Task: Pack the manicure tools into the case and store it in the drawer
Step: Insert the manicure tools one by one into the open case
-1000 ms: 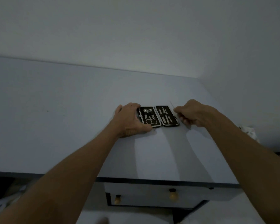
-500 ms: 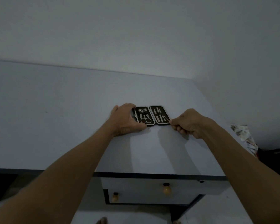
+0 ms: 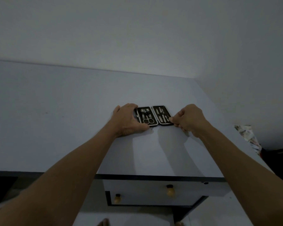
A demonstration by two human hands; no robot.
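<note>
The left hand [image 3: 127, 119] is laid half-open against the left edge of the case [image 3: 154, 115], fingers curled over the far corner and thumb along the near edge, so that the case is braced rather than lifted. The right hand [image 3: 189, 119] is closed into a loose fist at the right edge of the case, with thumb and forefinger pinched together at the near right corner; whether a slim tool or the rim itself is pinched cannot be told.

The case lies flat and fully opened on the bench [image 3: 72, 128], well back from the front edge. Scissors [image 3: 148, 120] are seen strapped in the left half, and several thin tools [image 3: 162, 115] in the right half.

Closing appears to be the step in hand. If the halves are folded before every tool is seated under its strap, a tip could be caught in the rim and the case left gaping. A quick flip could shake loose pieces out onto the bench. If the bracing hand is released early, the case could be slid away.

The drawer [image 3: 153, 195] below, with its knobs [image 3: 170, 190], is seen shut, so one hand must be freed for it, and the case could be dropped then.
</note>
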